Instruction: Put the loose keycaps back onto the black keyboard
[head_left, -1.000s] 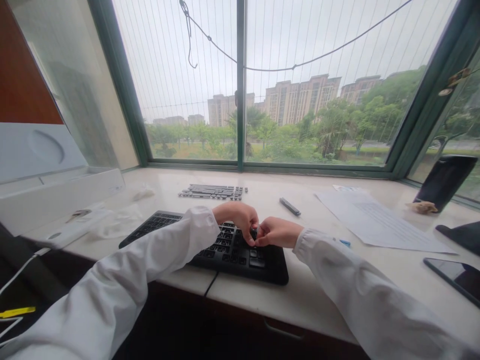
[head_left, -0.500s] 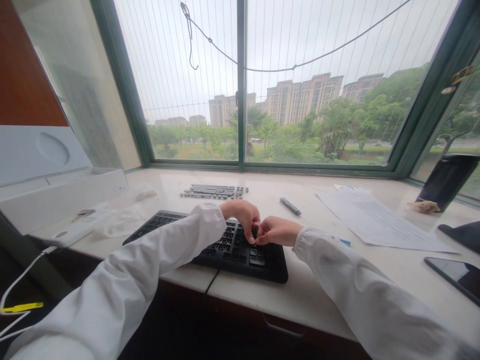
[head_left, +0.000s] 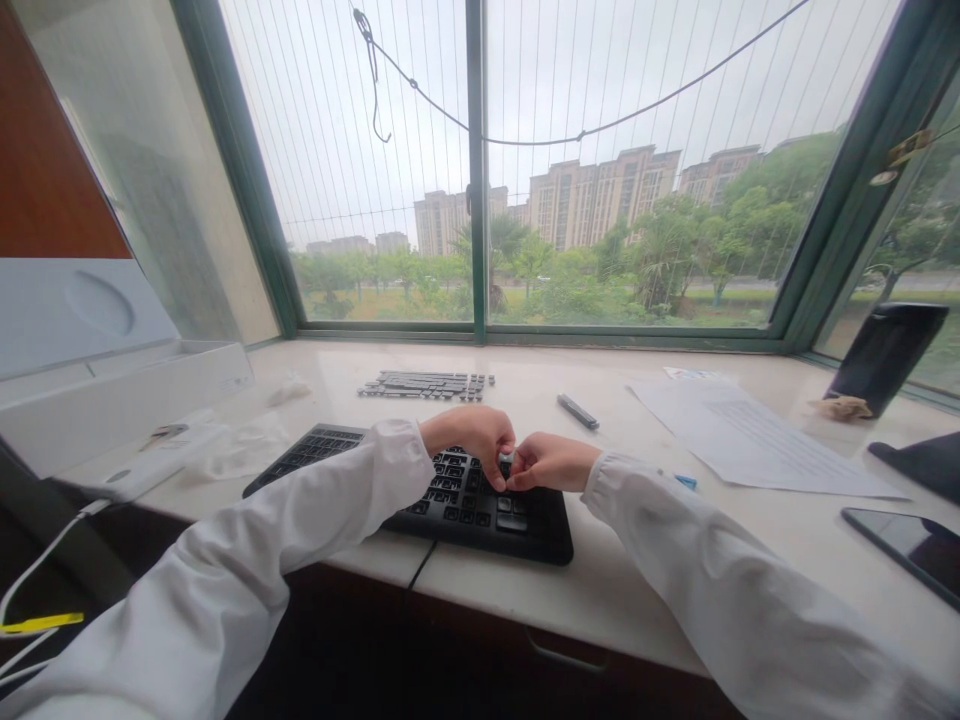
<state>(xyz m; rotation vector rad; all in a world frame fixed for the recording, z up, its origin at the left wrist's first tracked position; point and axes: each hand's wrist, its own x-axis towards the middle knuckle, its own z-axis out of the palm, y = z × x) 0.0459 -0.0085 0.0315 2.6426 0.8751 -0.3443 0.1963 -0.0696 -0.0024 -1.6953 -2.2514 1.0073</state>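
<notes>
Keyboard [head_left: 456, 490] beneath left hand [head_left: 482, 440] and right hand [head_left: 551, 462].
Fingers curled, tips close above numpad end; can't tell how open or what's held.

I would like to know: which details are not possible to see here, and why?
In the head view:
What the left hand and right hand grip, if anything: they cover it.
Part of the keyboard: hidden by the left sleeve.
Text on the paper: too small and blurred.
Right end of the phone: cut off by the picture edge.
</notes>
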